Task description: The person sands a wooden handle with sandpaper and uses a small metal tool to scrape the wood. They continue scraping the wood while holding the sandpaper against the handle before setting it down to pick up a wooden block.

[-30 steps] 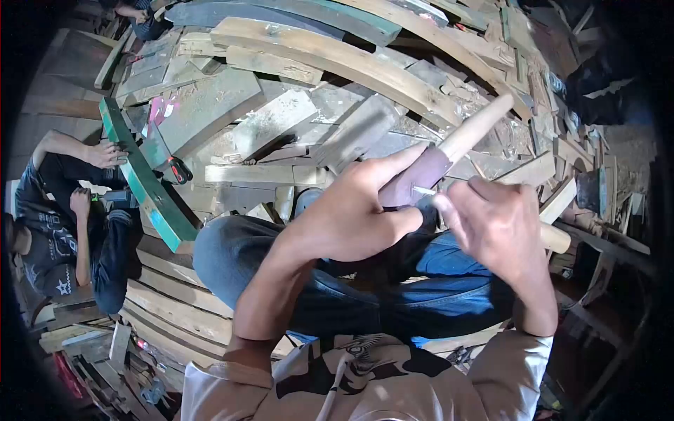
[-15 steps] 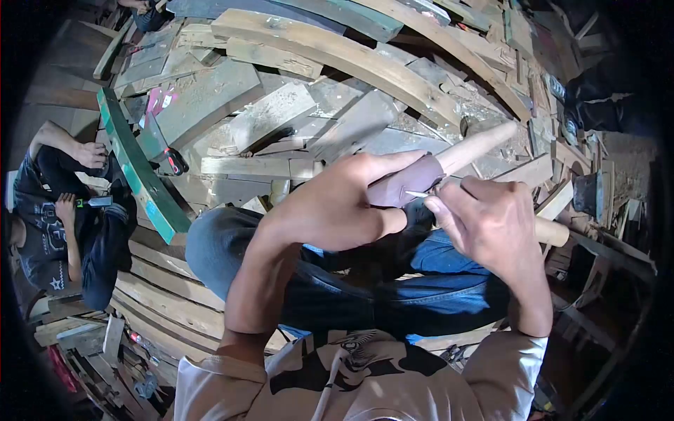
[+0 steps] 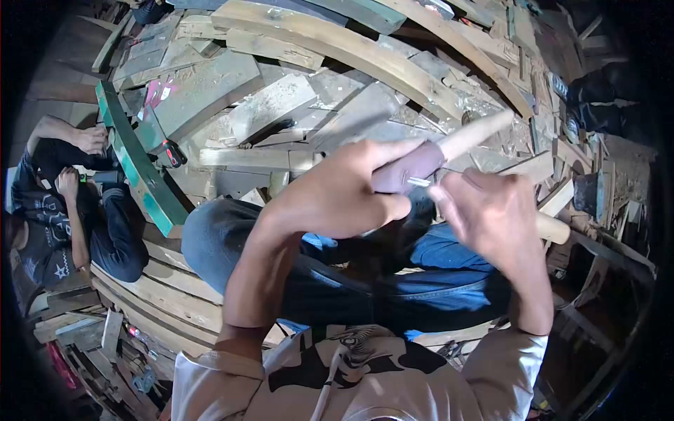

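Note:
My left hand is closed round a mauve, leather-like piece, thumb below it and fingers above. A pale wooden stick extends from the far end of this piece toward the upper right. My right hand is pinched, its fingertips close beside the mauve piece. A thin white sliver-like thing lies across the piece at those fingertips; I cannot tell what it is. Under the right wrist shows the rounded end of a wooden rod. Both hands are above my crossed legs in jeans.
Wooden planks and offcuts cover the floor ahead. A handsaw with a red and black handle lies at the left, beside a green-painted beam. Another person sits at far left, holding a tool. A dark-clothed person's leg shows at right.
My right hand has shifted slightly, and the white sliver-like thing lies at a different angle across the mauve piece. My left hand keeps its hold. The seated person has shifted a little.

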Demonstrator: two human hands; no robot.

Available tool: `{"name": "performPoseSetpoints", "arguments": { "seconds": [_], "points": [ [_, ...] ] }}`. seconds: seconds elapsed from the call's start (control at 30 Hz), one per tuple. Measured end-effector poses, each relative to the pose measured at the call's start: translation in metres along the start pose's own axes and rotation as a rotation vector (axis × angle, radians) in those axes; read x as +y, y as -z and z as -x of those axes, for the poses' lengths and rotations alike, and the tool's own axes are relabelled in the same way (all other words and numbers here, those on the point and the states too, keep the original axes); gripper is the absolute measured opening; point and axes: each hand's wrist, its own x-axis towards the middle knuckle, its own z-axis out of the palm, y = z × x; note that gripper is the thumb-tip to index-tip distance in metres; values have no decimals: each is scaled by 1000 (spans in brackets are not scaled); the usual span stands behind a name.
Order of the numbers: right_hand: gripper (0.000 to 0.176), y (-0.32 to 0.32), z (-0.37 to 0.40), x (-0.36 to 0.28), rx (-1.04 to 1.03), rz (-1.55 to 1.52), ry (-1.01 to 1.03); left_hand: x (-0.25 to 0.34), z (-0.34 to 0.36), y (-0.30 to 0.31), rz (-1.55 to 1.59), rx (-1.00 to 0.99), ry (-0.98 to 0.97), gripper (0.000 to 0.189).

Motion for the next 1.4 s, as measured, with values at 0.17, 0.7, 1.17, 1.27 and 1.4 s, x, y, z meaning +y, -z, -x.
{"name": "performPoseSetpoints", "arguments": {
  "seconds": [0.17,0.7,1.17,1.27,1.4],
  "points": [
    [29,-1,-1,-1,1,-2,3,-6,1,2,-24,-2,-1,65],
    [23,-4,-1,4,-24,-21,-145,14,-3,-1,95,94,176,67],
    [25,-7,-1,-7,-1,-105,-191,-2,-9,-19,60,249,20,80],
    [27,-8,2,-11,3,-98,-147,-16,-12,-25,97,275,-48,81],
    [28,-10,-2,-5,11,-92,-147,-10,-11,-22,49,293,-78,82]
  ]
}}
